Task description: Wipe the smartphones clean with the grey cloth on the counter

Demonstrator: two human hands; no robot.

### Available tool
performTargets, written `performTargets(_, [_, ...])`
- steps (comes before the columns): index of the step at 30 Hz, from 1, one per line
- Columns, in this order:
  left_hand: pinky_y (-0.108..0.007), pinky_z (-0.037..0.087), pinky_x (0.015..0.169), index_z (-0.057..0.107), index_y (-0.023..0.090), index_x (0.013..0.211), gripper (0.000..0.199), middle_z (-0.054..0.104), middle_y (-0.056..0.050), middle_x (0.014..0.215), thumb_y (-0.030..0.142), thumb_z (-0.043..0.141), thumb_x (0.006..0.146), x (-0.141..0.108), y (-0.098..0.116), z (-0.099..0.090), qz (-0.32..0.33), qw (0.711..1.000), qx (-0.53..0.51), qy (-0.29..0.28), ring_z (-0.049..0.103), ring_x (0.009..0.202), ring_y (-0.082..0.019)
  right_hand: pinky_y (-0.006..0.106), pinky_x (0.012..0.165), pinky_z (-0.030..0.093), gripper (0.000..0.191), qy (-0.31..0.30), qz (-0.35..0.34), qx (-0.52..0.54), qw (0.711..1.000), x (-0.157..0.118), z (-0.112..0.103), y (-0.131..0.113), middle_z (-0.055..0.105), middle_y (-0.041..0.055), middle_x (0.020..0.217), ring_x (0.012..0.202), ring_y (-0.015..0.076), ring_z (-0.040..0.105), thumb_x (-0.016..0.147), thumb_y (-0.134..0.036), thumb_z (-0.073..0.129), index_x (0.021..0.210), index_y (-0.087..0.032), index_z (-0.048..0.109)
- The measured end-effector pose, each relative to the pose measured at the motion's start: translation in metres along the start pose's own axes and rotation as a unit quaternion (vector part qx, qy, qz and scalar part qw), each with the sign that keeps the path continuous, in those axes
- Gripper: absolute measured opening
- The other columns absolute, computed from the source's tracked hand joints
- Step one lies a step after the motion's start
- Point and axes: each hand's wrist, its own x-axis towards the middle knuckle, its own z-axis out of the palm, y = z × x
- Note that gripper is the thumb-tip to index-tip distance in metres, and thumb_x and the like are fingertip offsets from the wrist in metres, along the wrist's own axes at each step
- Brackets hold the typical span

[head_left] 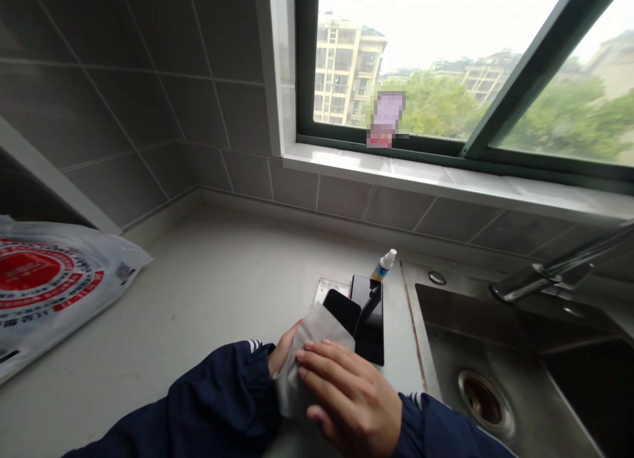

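In my left hand [284, 354] is a black smartphone [343, 311], held tilted above the counter. Most of that hand is hidden by a light grey cleaning cloth [319, 332] with a zigzag edge, which covers the phone's lower part. My right hand [354, 392] lies on the cloth with its fingers stretched out flat, pressing it against the phone. Just beyond, a dark glossy tablet [372, 332] rests on the counter. A pale flat object [324, 286] shows partly behind the phone. By the tablet's far end is a small white spray bottle [384, 265] with a blue-and-yellow label.
The light counter [198, 293] meets grey wall tiles. A plastic bag [59, 280] with red print lies at the left. On the right are a steel sink [475, 339] and a faucet [525, 283]. A window [446, 101] with a sill [396, 171] runs along the back.
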Motion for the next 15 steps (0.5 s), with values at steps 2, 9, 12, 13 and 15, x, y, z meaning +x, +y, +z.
performTargets(2, [-0.038, 0.044, 0.089, 0.07, 0.015, 0.098, 0.052, 0.069, -0.009, 0.077, 0.055, 0.039, 0.086, -0.001, -0.003, 0.0, -0.01, 1.0, -0.013, 0.022, 0.064, 0.094, -0.026, 0.044, 0.11, 0.04, 0.041, -0.005, 0.016, -0.002, 1.0, 0.0, 0.002, 0.002, 0.054, 0.0144, 0.137, 0.134, 0.0274, 0.042, 0.092, -0.024, 0.052, 0.127, -0.005, 0.056])
performTargets(9, [-0.028, 0.026, 0.113, 0.057, 0.024, 0.124, 0.054, 0.063, -0.003, 0.121, 0.045, 0.024, 0.088, 0.004, -0.037, 0.028, 0.064, 0.981, -0.076, 0.166, 0.033, 0.137, -0.018, 0.046, 0.109, 0.04, 0.039, -0.004, 0.018, -0.011, 1.0, 0.013, -0.002, 0.007, 0.062, 0.013, 0.126, 0.126, 0.0269, 0.051, 0.091, -0.03, 0.053, 0.125, -0.009, 0.057])
performTargets(12, [-0.025, 0.025, 0.111, 0.059, 0.023, 0.119, 0.058, 0.06, 0.001, 0.123, 0.033, 0.011, 0.09, 0.01, -0.033, 0.037, 0.085, 0.965, -0.098, 0.227, 0.031, 0.137, -0.015, 0.045, 0.109, 0.039, 0.034, -0.002, 0.021, -0.009, 1.0, 0.019, -0.008, 0.013, 0.066, 0.0109, 0.118, 0.118, 0.0252, 0.055, 0.093, -0.033, 0.052, 0.118, -0.012, 0.06])
performTargets(13, [-0.027, 0.026, 0.11, 0.061, 0.021, 0.117, 0.06, 0.061, 0.0, 0.12, 0.032, 0.008, 0.09, 0.01, -0.026, 0.038, 0.072, 0.971, -0.101, 0.205, 0.034, 0.135, -0.017, 0.045, 0.108, 0.039, 0.033, 0.002, 0.023, -0.007, 1.0, 0.021, -0.009, 0.015, 0.066, 0.0109, 0.115, 0.116, 0.0251, 0.056, 0.093, -0.034, 0.052, 0.116, -0.012, 0.061])
performTargets(15, [-0.032, 0.032, 0.108, 0.064, 0.021, 0.112, 0.055, 0.065, -0.004, 0.112, 0.045, 0.02, 0.09, 0.007, -0.007, 0.035, -0.021, 0.992, -0.092, 0.084, 0.044, 0.126, -0.021, 0.046, 0.108, 0.039, 0.033, 0.012, 0.029, -0.008, 0.999, 0.023, -0.013, 0.021, 0.066, 0.0115, 0.113, 0.115, 0.0255, 0.056, 0.093, -0.035, 0.052, 0.114, -0.012, 0.062])
